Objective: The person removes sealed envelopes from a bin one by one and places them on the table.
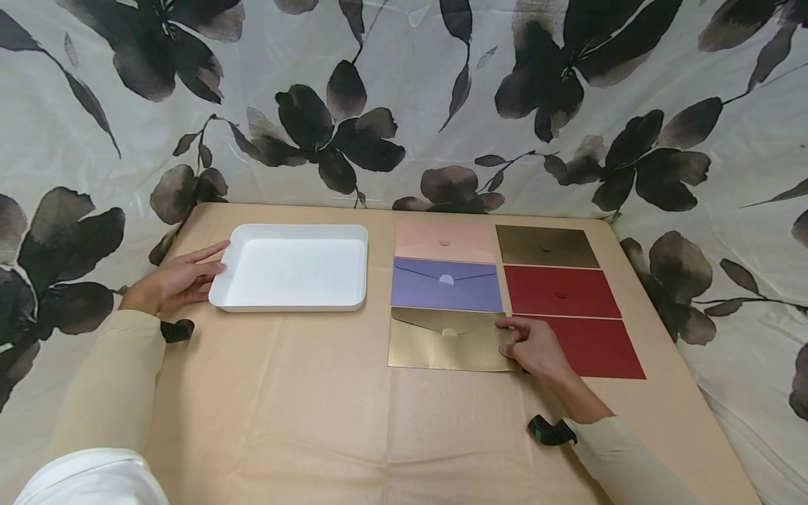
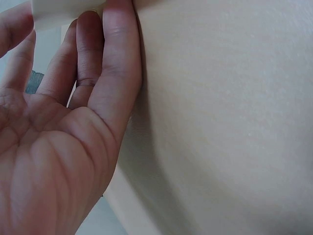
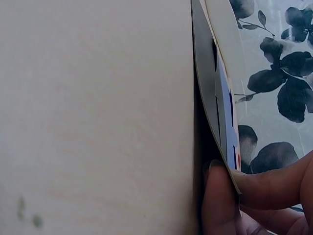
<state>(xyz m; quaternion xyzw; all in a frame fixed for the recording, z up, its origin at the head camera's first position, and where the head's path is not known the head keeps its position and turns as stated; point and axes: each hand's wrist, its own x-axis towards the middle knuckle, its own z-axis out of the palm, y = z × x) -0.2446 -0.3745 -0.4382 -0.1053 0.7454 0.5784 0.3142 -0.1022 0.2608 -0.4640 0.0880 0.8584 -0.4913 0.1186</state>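
Observation:
A white rectangular tray (image 1: 287, 307) lies at the table's left. At its left edge my left hand (image 1: 183, 280) holds on, with fingertips against the side; the left wrist view shows the tray wall (image 2: 51, 14) between my fingers (image 2: 88, 49). My right hand (image 1: 536, 347) pinches the right edge of a gold envelope (image 1: 442, 353), the nearest in its column. In the right wrist view, that envelope (image 3: 205, 63) is bent and raised off the table at the edge between thumb and finger. A purple envelope (image 1: 410, 287) lies just beyond it.
Behind the purple envelope lies a pink envelope (image 1: 416, 238). To the right sit a dark gold envelope (image 1: 517, 245) and two red envelopes, a farther one (image 1: 536, 284) and a nearer one (image 1: 606, 347). The table (image 1: 315, 414) has a beige cover; floral cloth (image 1: 429, 84) hangs behind it.

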